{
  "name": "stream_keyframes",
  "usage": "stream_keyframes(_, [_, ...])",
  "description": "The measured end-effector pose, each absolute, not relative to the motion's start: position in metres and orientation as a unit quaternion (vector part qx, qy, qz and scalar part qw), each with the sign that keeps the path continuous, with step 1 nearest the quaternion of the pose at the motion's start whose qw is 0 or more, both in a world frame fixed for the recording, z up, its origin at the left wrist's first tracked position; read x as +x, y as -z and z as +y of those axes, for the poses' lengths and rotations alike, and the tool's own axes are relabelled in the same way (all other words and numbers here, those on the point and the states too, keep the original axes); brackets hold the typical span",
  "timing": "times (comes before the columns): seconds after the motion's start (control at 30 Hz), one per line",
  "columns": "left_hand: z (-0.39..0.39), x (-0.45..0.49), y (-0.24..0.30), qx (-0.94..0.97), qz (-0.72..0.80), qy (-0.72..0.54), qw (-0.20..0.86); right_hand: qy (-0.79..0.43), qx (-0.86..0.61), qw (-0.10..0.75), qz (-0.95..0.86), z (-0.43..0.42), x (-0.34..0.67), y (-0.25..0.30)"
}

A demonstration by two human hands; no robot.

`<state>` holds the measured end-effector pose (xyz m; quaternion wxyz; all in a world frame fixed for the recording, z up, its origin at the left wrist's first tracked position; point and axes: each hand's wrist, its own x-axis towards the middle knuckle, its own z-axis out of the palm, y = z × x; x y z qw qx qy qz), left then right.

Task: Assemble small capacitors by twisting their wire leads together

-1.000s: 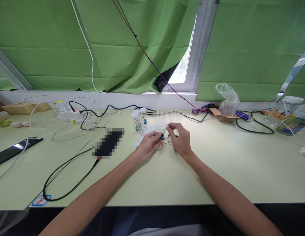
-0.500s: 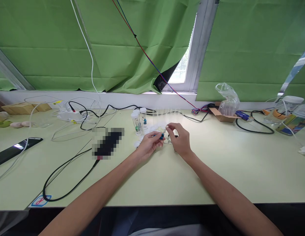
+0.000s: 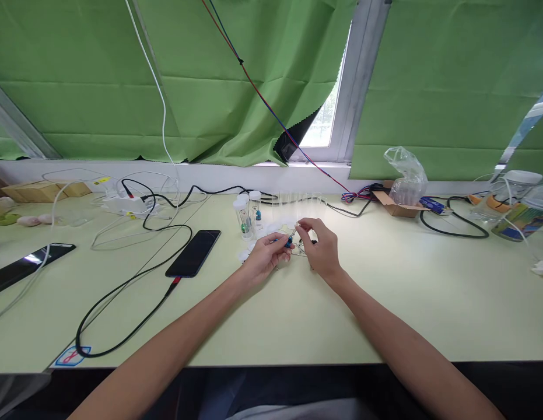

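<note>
Left hand (image 3: pixel 266 256) pinches small blue plastic-looking piece (image 3: pixel 289 241) (likely light, stiff, fragile; best gripped round the middle), right hand (image 3: pixel 321 244) its thin silvery stem (image 3: pixel 293 231), just right of clear white-capped cylindrical tubes (image 3: pixel 244 221).

Got green curtains (image 3: pixel 254 116) above white wall strip (image 3: pixel 219 174), daylight through partly uncovered window (image 3: pixel 322 128), grayish frame (image 3: pixel 358 87), pale yellow-green table (image 3: pixel 450 291) below.
</note>
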<state>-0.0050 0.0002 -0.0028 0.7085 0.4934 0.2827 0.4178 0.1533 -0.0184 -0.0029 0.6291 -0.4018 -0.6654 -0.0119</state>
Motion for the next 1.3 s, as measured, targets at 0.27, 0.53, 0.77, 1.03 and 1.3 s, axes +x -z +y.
stream_keyframes(0.27, [0.0007,-0.0049,0.0030,0.494,0.281,-0.417,0.709,0.016,-0.397,0.624,-0.673,-0.0173,0.1536,0.0040])
stream_keyframes(0.53, [0.0000,-0.0039,0.0021,0.490,0.288,-0.427,0.704,0.051,-0.386,0.610,-0.690,-0.0177,0.1542,0.0041])
stream_keyframes(0.77, [-0.0039,-0.0021,-0.0025,0.489,0.304,-0.444,0.687,0.081,-0.377,0.613,-0.690,-0.0180,0.1544,0.0028])
stream_keyframes(1.03, [-0.0049,-0.0015,-0.0036,0.486,0.308,-0.461,0.675,0.095,-0.375,0.612,-0.690,-0.0185,0.1550,0.0023])
stream_keyframes(1.3, [-0.0025,-0.0024,0.0010,0.498,0.315,-0.477,0.652,0.095,-0.388,0.596,-0.696,-0.0161,0.1564,0.0056])
